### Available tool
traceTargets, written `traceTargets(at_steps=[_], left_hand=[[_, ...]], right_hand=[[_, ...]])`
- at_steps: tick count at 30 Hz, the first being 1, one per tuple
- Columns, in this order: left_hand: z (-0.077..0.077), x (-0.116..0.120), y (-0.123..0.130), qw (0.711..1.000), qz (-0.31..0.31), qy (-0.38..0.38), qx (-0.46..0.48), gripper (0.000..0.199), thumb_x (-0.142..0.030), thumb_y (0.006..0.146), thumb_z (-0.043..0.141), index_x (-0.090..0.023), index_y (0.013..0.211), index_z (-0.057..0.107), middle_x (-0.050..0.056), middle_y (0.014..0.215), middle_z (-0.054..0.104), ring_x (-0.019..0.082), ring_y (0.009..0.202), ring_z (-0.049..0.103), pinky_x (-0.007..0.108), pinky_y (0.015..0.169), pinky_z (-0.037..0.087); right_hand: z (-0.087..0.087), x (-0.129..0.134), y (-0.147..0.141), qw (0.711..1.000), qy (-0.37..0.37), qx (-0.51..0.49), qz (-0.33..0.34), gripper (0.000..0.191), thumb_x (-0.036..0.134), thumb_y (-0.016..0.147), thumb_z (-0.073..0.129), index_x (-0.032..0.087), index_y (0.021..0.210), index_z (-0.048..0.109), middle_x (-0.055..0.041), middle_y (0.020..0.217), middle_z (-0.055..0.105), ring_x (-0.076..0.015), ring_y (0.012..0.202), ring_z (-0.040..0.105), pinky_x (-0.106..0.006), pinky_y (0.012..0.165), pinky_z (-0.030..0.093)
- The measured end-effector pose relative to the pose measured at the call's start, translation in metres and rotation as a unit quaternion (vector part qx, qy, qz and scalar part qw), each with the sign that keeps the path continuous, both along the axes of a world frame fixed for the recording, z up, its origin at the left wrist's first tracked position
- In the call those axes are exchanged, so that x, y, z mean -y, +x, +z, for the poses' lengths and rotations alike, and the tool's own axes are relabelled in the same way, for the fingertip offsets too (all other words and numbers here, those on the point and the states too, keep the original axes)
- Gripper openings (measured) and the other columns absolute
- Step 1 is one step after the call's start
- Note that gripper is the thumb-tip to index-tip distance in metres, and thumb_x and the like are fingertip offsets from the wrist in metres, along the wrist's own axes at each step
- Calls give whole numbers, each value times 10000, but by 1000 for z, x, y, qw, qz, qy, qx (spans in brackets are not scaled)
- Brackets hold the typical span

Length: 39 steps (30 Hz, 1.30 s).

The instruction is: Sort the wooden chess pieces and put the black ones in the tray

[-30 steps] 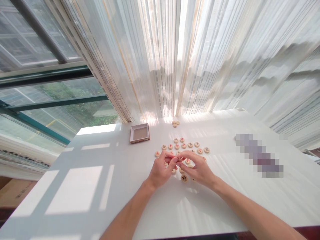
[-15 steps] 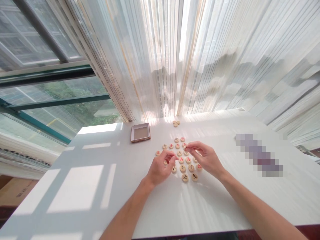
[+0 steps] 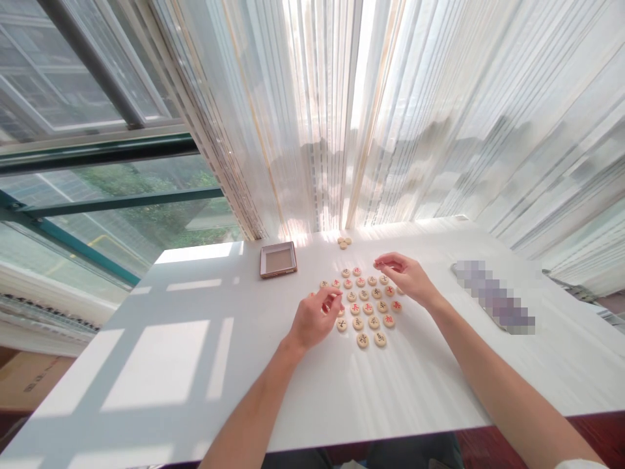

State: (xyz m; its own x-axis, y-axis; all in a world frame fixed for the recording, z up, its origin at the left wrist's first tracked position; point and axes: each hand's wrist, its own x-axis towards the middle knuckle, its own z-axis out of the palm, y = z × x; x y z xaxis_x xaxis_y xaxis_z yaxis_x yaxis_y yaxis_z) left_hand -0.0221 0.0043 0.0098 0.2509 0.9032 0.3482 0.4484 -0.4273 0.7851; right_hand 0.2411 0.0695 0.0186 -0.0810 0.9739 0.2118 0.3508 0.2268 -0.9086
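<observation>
Round wooden Chinese chess pieces [image 3: 368,309], marked with red or black characters, lie face up in spaced rows on the white table [image 3: 166,404]. At the far side of the rows, my right hand [image 3: 409,277] pinches one Chinese chess piece [image 3: 377,264] between thumb and fingertips. My left hand [image 3: 315,320] hovers over the left part of the rows, thumb and fingers brought together. Whatever it may hold is too small to make out, and it covers some of the pieces there.
Toward the back left stands a shallow square box [image 3: 278,260]. A small cluster of blank-looking pieces [image 3: 344,243] sits near the curtain [image 3: 317,163]. On the right lies a long blurred object [image 3: 495,298]. A window [image 3: 122,202] is beyond the table's left end.
My right hand has moved up and right from the middle of the rows and now has a piece at its fingertips. Pieces it covered are visible. The left hand has stayed nearly in place.
</observation>
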Motion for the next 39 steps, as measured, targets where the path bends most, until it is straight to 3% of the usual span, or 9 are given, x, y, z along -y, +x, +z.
traceTargets(at_steps=[7,13,19,29,35,39], left_hand=[[-2,-4,-5,1000,15,15,-7,135,-272,944,523,-230,1032,616,4,810,748,134,663,682,235,640,532],[-1,-6,-7,999,27,18,1,154,-320,949,521,-235,1016,630,1,794,740,133,639,671,237,637,526],[2,-6,-8,999,29,13,16,171,-349,948,522,-249,1018,641,-2,805,744,135,621,654,239,625,514],[-2,-8,-8,999,29,20,3,157,-311,939,532,-243,1031,640,-7,781,740,136,632,670,241,638,524],[-2,-9,-10,999,36,18,-3,164,-316,947,523,-241,1033,641,-11,761,742,137,645,683,238,642,535],[-2,-9,-10,999,38,23,4,159,-316,950,526,-241,1032,640,-11,758,742,133,628,675,234,625,538]], right_hand=[[13,-38,-3,987,-68,134,54,257,414,811,678,204,954,721,-57,955,772,-217,905,714,-301,785,553],[11,-63,-4,973,-100,199,67,188,380,734,748,209,812,748,-47,865,784,-232,836,722,-290,722,548],[1,-68,-1,964,-103,239,55,231,419,727,737,215,832,758,-44,895,781,-232,825,718,-275,666,541],[-7,-65,5,963,-86,250,55,233,448,760,713,226,822,745,-29,869,767,-214,831,699,-277,714,527],[-10,-70,8,967,-88,234,42,338,487,868,587,201,984,723,-56,892,769,-196,728,688,-276,619,524],[-8,-79,7,967,-78,240,35,342,486,879,577,202,1009,717,-70,931,768,-215,806,703,-274,642,527]])
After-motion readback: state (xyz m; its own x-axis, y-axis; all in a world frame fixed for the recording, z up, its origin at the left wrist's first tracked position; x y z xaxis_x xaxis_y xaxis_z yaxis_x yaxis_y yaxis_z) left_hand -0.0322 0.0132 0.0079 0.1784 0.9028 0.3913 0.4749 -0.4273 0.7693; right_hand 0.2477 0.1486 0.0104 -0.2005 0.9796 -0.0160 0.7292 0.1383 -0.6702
